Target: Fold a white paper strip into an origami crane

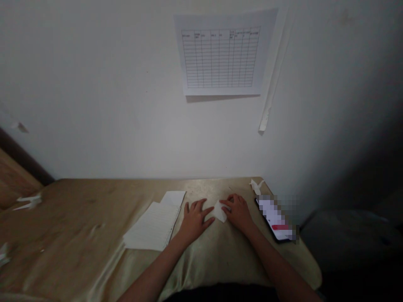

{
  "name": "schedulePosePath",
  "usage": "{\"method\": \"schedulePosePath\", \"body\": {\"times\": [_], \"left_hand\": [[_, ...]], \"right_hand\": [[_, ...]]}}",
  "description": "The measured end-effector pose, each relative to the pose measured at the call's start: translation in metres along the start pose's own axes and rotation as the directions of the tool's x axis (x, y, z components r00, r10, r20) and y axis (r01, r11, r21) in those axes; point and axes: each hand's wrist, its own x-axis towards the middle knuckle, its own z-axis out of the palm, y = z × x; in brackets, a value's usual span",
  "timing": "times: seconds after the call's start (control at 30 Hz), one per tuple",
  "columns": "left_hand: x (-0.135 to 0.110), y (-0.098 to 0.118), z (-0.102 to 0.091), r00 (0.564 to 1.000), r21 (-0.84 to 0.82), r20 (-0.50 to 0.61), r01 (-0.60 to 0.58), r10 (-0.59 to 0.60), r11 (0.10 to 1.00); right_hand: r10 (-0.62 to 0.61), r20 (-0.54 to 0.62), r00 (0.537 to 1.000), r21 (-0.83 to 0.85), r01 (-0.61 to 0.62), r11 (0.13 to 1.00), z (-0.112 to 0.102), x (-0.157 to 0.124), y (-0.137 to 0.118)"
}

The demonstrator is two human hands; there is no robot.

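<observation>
Head view: the phone [274,222], lying along the right edge of the cloth-covered worktop [220,262], serves as the landmark. A small white paper [220,213] with angled corners, apparently folded, lies flat to the left of the phone, between the two hands. The right hand [237,212], the nearer to the phone, has its fingers curled, with thumb and forefinger on the paper; whether they pinch it or merely press it down I cannot tell. The left hand [194,219], farther left of the phone, has its fingers spread and gripping nothing, thumb and forefinger tips at the paper's near side.

The likeliest trouble is a slip: the paper is small and light, and the cloth looks smooth and wrinkled, so uneven pressure from the right hand could skew it or leave a crease crooked. Soft cloth may also blunt any fold pressed against it. With the left fingers only at the paper's edge, that side could lift or turn. A wide sweep of the left forearm could drag the ruled sheets [154,228], well left of the phone, while a careless right elbow might nudge the phone itself over the edge beside it.
</observation>
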Motion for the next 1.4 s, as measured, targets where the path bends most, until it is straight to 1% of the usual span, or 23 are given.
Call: {"method": "schedulePosePath", "body": {"times": [0.1,0.2,0.33,0.57,0.73,0.83,0.97,1.27,1.4], "left_hand": [[0.012,0.003,0.006,1.000,0.012,0.008,0.020,-0.021,1.000],[0.024,0.007,0.009,1.000,0.029,0.007,0.010,-0.010,1.000],[0.034,0.008,0.011,1.000,0.061,-0.009,0.012,-0.011,0.998],[0.034,0.008,0.012,0.999,0.099,-0.047,0.006,-0.001,0.995],[0.034,0.007,0.010,0.998,0.114,-0.067,0.009,-0.001,0.993],[0.034,0.007,0.009,0.997,0.118,-0.076,0.007,0.002,0.993],[0.033,0.007,0.010,0.997,0.112,-0.074,0.014,-0.005,0.994],[0.032,0.007,0.011,0.998,0.096,-0.064,0.021,-0.015,0.995],[0.032,0.007,0.013,0.997,0.098,-0.068,0.028,-0.022,0.995]], "right_hand": [[0.007,0.010,1.000,-0.015,-0.007,1.000,0.000,0.000,0.000],[0.001,0.017,1.000,-0.020,-0.001,1.000,-0.001,-0.001,-0.001],[0.001,0.012,1.000,-0.027,-0.001,1.000,-0.001,-0.001,-0.001],[-0.014,0.011,1.000,-0.029,0.015,0.999,0.000,0.000,-0.001],[0.007,0.027,1.000,-0.037,-0.006,0.999,-0.006,-0.002,-0.001],[0.032,0.032,0.999,-0.050,-0.030,0.998,-0.012,-0.006,0.001],[0.029,0.037,0.999,-0.057,-0.027,0.998,-0.018,-0.015,0.006],[0.038,0.011,0.999,-0.101,-0.037,0.994,-0.021,-0.036,0.020],[0.047,0.007,0.999,-0.104,-0.046,0.994,-0.023,-0.039,0.019]]}}
